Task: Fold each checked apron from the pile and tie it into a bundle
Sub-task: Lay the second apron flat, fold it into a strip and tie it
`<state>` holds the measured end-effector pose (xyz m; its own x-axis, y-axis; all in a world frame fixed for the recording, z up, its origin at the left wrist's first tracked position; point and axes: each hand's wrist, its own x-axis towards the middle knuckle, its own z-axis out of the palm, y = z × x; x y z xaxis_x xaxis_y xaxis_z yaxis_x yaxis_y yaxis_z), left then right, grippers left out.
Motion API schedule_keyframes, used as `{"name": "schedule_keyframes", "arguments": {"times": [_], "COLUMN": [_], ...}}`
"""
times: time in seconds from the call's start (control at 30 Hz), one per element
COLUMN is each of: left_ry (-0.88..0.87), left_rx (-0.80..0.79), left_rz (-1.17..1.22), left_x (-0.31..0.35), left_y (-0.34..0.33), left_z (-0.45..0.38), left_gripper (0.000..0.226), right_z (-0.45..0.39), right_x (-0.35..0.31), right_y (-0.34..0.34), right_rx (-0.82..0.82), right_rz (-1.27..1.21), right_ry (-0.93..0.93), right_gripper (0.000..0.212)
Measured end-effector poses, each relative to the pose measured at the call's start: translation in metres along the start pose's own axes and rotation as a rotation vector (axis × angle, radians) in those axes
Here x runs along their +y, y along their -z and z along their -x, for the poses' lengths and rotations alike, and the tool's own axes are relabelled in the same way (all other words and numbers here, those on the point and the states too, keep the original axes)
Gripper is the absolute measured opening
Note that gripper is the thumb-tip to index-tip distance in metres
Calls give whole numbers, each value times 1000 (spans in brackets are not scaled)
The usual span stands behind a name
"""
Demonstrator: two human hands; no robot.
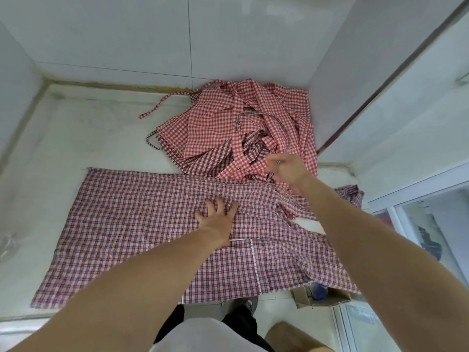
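Early stage by the look of it: one dark checked apron lies spread flat on the counter, unfolded; left hand presses it, fingers splayed; right hand pinches a strap at the pile; no bundles visible.

Single head-worn wide-angle view, looking steeply down and forward, close over pale counter; tiled wall at frame top.
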<state>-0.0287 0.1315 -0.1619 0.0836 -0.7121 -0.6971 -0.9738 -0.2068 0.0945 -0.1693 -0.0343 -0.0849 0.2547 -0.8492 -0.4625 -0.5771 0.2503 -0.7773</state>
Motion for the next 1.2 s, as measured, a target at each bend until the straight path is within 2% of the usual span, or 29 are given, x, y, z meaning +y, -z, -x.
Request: {"name": "schedule_keyframes", "arguments": {"times": [0.07,0.13,0.27,0.3,0.4,0.47,0.53,0.63,0.73,0.8,1.0,1.1,1.13,1.2], "left_ry": [16,22,28,32,46,61,78,102,110,111,116,126,132,139], "left_rx": [-3,-5,3,7,10,8,12,17,19,25,24,45,58,63], "left_rz": [3,5,21,20,13,6,-19,-91,-127,-136,-146,-99,-83,-70], "left_x": [2,1,2,3,5,6,8,10,11,10,11,12,13,14], "left_y": [-2,-2,-1,-1,-1,0,1,3,6,7,6,6,6,6], "left_z": [-1,0,-1,-2,-3,-3,-5,-8,-9,-9,-10,-9,-9,-10], "left_gripper": [121,121,123,123,124,125,128,132,136,136,138,139,140,140], "right_z": [-10,-22,-52,-58,-59,-42,-23,-3,5,3,-17,-30,-34,-41], "right_x": [-20,-39,-84,-94,-106,-94,-68,-16,20,27,-6,-53,-69,-100], "right_y": [12,25,52,58,63,55,41,23,19,25,75,105,114,126], "right_rx": [59,101,143,144,148,114,-57,-375,-439,-483,-364,-355,-315,-121], "right_rz": [-56,-2,130,197,604,726,755,792,796,817,813,790,769,681], "right_ry": [18,48,163,216,373,415,350,167,46,19,33,-116,-147,-113], "right_gripper": [22,17,23,28,44,30,16,20,52,47,39,38,35,30]}}
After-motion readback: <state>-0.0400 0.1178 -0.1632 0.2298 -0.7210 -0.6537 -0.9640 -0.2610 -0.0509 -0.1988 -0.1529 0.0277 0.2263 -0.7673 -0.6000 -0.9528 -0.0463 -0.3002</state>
